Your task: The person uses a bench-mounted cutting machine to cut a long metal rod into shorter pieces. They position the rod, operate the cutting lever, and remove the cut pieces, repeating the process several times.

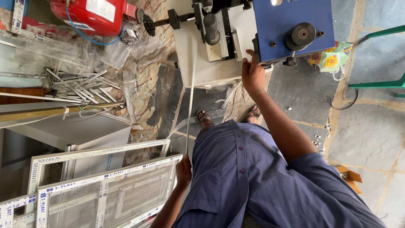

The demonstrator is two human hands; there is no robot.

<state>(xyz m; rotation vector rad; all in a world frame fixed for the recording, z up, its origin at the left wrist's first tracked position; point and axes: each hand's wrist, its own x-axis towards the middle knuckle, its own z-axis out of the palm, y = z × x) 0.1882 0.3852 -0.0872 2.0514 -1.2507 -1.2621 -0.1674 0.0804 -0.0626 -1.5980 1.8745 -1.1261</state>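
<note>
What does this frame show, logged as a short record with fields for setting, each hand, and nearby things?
setting: workshop with a grey stone slab floor
left hand: closed around the near end of a long thin white strip that reaches to the machine
right hand: resting on the edge of the blue and white bench machine, fingers spread
nearby: white plastic window frames leaning at lower left; red tank at top left; pile of white strip offcuts

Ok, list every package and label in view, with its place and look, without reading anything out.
Snack packet: on the stone floor right of the blue machine, crumpled, green, yellow and orange.
White label: rectangular, on the red tank, top left.
Printed tape: white with blue lettering, along the window frames, bottom left.
Cardboard box: small, brown, lower right.
</note>
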